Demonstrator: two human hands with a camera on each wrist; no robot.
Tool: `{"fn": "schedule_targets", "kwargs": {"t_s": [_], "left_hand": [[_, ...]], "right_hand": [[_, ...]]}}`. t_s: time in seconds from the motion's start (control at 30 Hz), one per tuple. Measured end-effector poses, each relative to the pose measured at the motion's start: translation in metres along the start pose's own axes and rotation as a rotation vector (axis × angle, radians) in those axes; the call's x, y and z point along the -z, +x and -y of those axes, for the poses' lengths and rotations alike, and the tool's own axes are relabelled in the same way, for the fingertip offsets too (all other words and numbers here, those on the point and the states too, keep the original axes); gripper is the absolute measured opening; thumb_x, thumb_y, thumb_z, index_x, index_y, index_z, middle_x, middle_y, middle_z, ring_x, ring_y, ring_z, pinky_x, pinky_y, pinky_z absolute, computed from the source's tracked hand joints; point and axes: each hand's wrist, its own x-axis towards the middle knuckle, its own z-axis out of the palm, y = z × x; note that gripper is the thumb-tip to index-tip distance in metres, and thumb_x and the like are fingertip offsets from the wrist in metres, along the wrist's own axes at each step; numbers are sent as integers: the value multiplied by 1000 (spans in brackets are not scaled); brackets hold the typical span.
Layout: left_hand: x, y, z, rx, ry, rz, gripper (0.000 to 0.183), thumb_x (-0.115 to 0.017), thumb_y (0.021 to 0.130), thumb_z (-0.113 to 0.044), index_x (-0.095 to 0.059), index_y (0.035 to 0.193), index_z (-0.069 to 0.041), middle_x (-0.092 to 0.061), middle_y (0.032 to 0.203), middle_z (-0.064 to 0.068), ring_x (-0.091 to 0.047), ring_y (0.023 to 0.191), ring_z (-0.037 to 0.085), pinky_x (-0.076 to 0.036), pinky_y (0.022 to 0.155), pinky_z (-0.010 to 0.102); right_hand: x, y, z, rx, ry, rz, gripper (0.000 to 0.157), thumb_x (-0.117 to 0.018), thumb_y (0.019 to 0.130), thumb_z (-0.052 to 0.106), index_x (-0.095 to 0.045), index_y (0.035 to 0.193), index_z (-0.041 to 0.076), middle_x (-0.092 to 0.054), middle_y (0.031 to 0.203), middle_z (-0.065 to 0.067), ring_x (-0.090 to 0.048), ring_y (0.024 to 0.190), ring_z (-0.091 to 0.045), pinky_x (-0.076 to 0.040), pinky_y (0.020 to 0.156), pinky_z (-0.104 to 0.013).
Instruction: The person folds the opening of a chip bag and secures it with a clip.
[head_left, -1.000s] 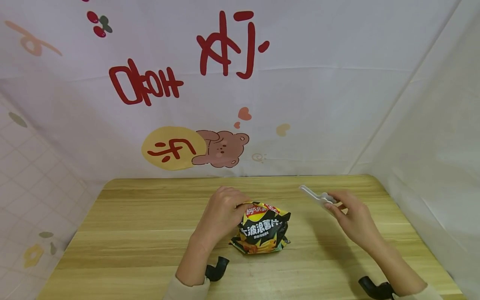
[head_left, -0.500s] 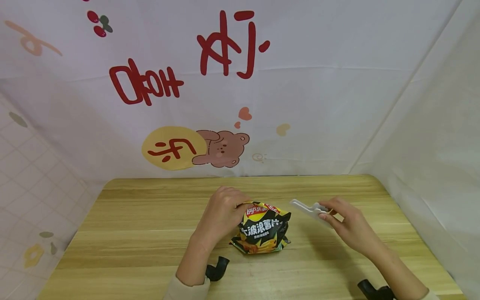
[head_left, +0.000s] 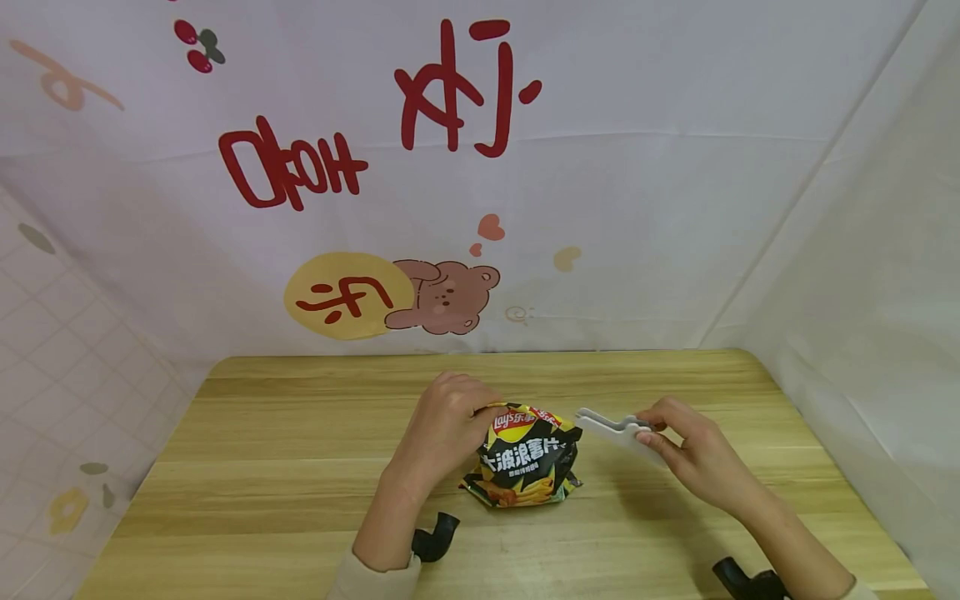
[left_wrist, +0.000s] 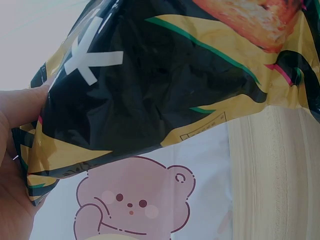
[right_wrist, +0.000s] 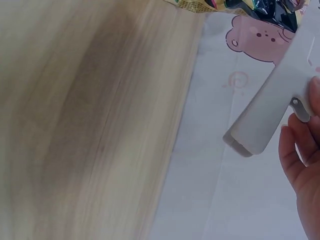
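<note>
My left hand (head_left: 450, 417) pinches the top left edge of a black and yellow bag of potato chips (head_left: 521, 467), which stands on the table. In the left wrist view the thumb lies on the crinkled foil of the bag (left_wrist: 150, 90). My right hand (head_left: 697, 454) holds a white bag clip (head_left: 611, 425) between thumb and fingers, above the tabletop. The clip's far end is close to the bag's upper right corner; whether they touch I cannot tell. The right wrist view shows the clip (right_wrist: 275, 105) as a long flat bar with a small metal piece by the fingers.
The wood-grain table (head_left: 262, 483) reaches back to a white cloth backdrop (head_left: 637, 208) printed with a bear and red characters. More white cloth hangs at both sides. A black curved piece sits at each wrist (head_left: 435, 537).
My right hand has turned and lowered the clip, bringing its far end leftward to the bag's upper right corner. My left hand and the bag have stayed in place.
</note>
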Motion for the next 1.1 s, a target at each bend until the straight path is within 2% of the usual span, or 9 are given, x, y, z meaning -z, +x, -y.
{"fn": "schedule_targets", "kwargs": {"t_s": [0.37,0.67,0.9,1.1], "left_hand": [[0,-1,0,7,2,-3,13,-88,84,-7,-84,95,-14,-79,91,-4,-72,88,12,-56,90,34],[0,0,2,-53,-1,-18,15,-87,83,-1,-84,92,-13,-79,90,-3,-73,86,13,-56,89,32],[-1,0,3,-52,-1,-17,15,-87,84,-1,-84,93,-12,-80,90,-2,-73,86,13,-56,88,33],[-1,0,3,-49,6,-18,15,-87,84,0,-84,93,-12,-79,90,-2,-72,85,12,-55,88,32]], "right_hand": [[-8,7,-1,27,49,-13,49,-82,70,-21,-75,106,12,-69,96,4,-60,80,-6,-47,65,-15],[-16,13,3,55,83,-9,50,-82,70,-21,-75,107,12,-69,98,3,-59,82,-8,-50,64,-15],[-17,17,6,47,74,4,38,-82,79,-12,-75,107,13,-69,98,5,-60,83,-6,-50,65,-15],[-21,19,8,32,60,2,47,-83,72,-19,-75,105,14,-68,99,10,-59,83,-5,-49,67,-16]]}}
